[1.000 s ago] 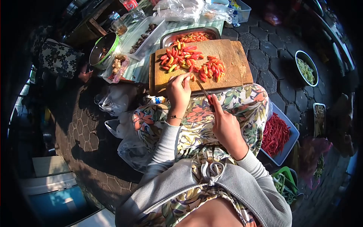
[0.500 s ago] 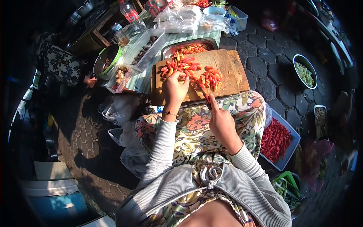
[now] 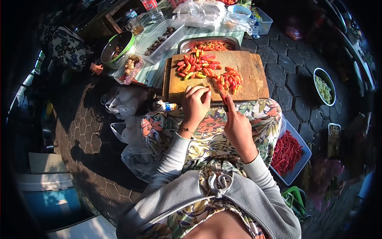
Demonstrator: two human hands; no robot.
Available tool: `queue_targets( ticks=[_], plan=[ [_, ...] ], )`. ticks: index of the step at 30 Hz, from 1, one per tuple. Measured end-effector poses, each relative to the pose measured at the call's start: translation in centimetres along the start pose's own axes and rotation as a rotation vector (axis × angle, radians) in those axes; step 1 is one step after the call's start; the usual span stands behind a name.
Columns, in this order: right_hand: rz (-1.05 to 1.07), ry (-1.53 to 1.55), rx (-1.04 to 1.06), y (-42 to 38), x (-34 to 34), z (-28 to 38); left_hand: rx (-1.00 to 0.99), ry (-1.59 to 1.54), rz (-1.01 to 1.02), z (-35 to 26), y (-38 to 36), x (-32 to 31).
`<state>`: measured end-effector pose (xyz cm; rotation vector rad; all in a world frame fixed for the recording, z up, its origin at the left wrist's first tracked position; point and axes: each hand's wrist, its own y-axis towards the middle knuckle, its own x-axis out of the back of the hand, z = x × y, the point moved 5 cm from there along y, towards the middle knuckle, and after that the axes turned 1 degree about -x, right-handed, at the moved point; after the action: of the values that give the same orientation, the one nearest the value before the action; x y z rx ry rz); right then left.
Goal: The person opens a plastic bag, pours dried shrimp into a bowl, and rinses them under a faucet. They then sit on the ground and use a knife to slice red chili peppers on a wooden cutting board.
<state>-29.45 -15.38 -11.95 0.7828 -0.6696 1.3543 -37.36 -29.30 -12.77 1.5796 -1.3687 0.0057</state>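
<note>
My right hand (image 3: 238, 129) is closed round the handle of a small knife (image 3: 222, 95), its blade pointing up over the near edge of a wooden cutting board (image 3: 252, 75). Beside it, my left hand (image 3: 195, 104) has its fingers pinched together at the board's near edge. A small reddish bit shows at those fingertips, too small to name. A heap of whole red and yellow chilies (image 3: 197, 65) lies on the board's left part. Right of it, by the knife tip, sits a pile of cut chilies (image 3: 229, 81). The board rests across my lap.
Behind the board stands a metal tray (image 3: 234, 41) of chilies. To the left are a clear plastic box (image 3: 175, 39), a green-rimmed pan (image 3: 131, 49) and plastic bags (image 3: 123, 104). On the right are a white tray (image 3: 304, 157) of red chilies and a bowl (image 3: 333, 99).
My left hand has drawn back from the chili heap toward me and the knife. My right hand still holds the knife, slightly lower. The whole view has shifted a little.
</note>
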Motion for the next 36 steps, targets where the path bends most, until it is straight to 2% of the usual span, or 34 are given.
queue_targets(
  ticks=[3,16,27,36],
  plan=[
    [0.015,-0.033,0.001,-0.4,-0.1,0.5,-0.027,0.014,0.012,-0.1,-0.4,0.1],
    [0.078,-0.094,-0.025,-0.3,-1.1,1.6,0.082,-0.140,0.035,0.9,-0.3,0.0],
    [0.069,-0.068,0.012,0.2,-2.3,1.5,0.118,-0.141,0.044,1.6,-0.4,-0.2],
    [0.066,-0.047,0.028,-1.8,-1.0,1.1,0.081,-0.122,0.020,1.1,-0.4,-0.3]
  ],
)
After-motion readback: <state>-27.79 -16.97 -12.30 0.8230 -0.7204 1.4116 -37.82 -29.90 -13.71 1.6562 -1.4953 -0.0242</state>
